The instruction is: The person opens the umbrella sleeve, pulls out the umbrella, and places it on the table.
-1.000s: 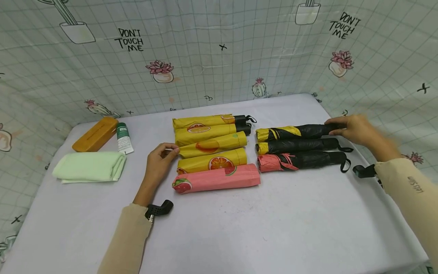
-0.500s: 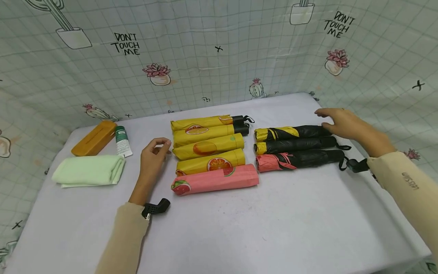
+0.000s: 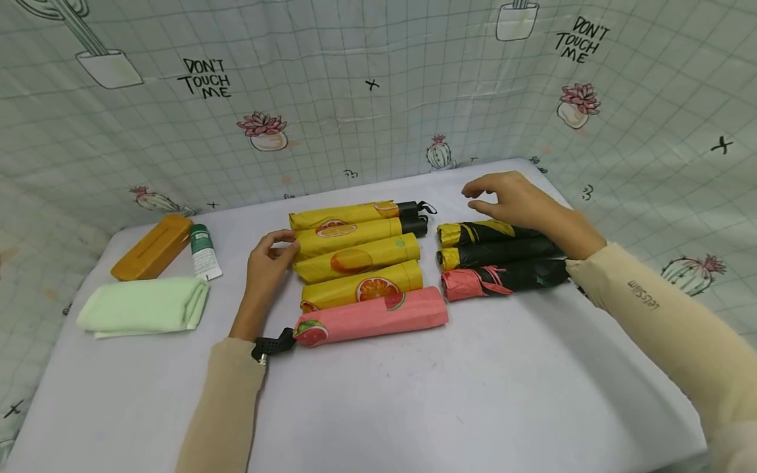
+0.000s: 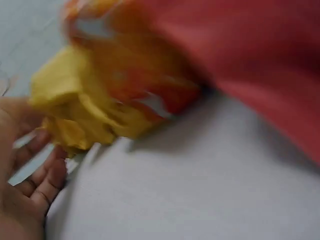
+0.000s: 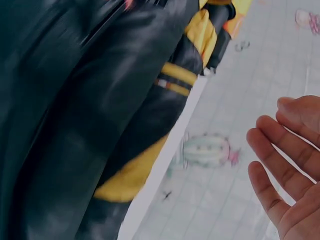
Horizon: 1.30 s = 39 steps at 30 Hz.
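White tabletop [image 3: 414,394] backed by a cactus-print curtain [image 3: 331,112] reading "DON'T TOUCH ME" carries, at left, a green tube [image 3: 204,251] whose label is too small to read. Next, the left hand [image 3: 267,266] has moved up from the third yellow umbrella to the second yellow umbrella [image 3: 349,234], fingertips lightly curled at its end. Further right, the right hand [image 3: 520,202], fingers relaxed and apart, has left the handle ends and hovers over the top black umbrella [image 3: 481,232]; its sleeve [image 3: 656,315] reads "Let'sSlim". Judging by this, both rows are being squared up.

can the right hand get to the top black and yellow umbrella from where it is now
Probably yes. The right hand hovers open just above the black and yellow umbrella, and nothing lies between them.
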Tool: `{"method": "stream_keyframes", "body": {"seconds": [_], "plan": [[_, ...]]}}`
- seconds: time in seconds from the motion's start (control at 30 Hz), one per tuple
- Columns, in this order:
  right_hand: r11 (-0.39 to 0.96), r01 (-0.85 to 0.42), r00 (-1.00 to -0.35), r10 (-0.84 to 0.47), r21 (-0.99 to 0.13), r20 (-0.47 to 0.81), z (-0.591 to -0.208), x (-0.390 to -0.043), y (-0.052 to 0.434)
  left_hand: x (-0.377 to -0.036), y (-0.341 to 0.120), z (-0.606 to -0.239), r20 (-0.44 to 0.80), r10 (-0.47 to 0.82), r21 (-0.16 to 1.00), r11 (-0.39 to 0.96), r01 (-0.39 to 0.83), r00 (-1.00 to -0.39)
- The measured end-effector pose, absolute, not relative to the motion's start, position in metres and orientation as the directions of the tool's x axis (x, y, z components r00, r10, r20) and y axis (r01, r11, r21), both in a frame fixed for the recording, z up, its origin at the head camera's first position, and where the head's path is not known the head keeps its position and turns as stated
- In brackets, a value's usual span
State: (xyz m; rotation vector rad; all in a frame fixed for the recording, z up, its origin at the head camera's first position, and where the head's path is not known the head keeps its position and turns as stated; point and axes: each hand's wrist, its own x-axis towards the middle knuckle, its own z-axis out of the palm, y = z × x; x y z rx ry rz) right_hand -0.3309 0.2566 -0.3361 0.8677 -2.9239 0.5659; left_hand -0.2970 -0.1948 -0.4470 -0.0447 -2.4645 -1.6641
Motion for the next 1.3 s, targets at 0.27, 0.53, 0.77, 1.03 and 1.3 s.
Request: {"method": "stream_keyframes", "body": {"seconds": [0.27, 0.53, 0.77, 1.03, 1.3], "plan": [[0.74, -0.56, -0.813, -0.577, -0.372, 0.075, -0.35, -0.337, 0.22, -0.293, -0.195, -0.451, 0.21, -0.057, 0.883, 0.438, 0.165, -0.976], [0.743, -0.565, -0.776, -0.626, -0.36, -0.074, -0.365, -0.348, 0.193, -0.298, -0.187, -0.457, 0.214, -0.078, 0.895, 0.416, 0.163, -0.974], [0.77, -0.539, -0.764, -0.618, -0.342, -0.187, -0.372, -0.362, 0.174, -0.301, -0.189, -0.454, 0.246, -0.054, 0.884, 0.422, 0.201, -0.968], [0.789, -0.565, -0.742, -0.614, -0.244, -0.268, -0.38, -0.37, 0.163, -0.302, -0.192, -0.455, 0.221, -0.054, 0.895, 0.407, 0.181, -0.974], [0.768, -0.602, -0.742, -0.639, -0.219, -0.2, -0.386, -0.371, 0.161, -0.3, -0.196, -0.459, 0.206, -0.072, 0.91, 0.381, 0.164, -0.976]]}}
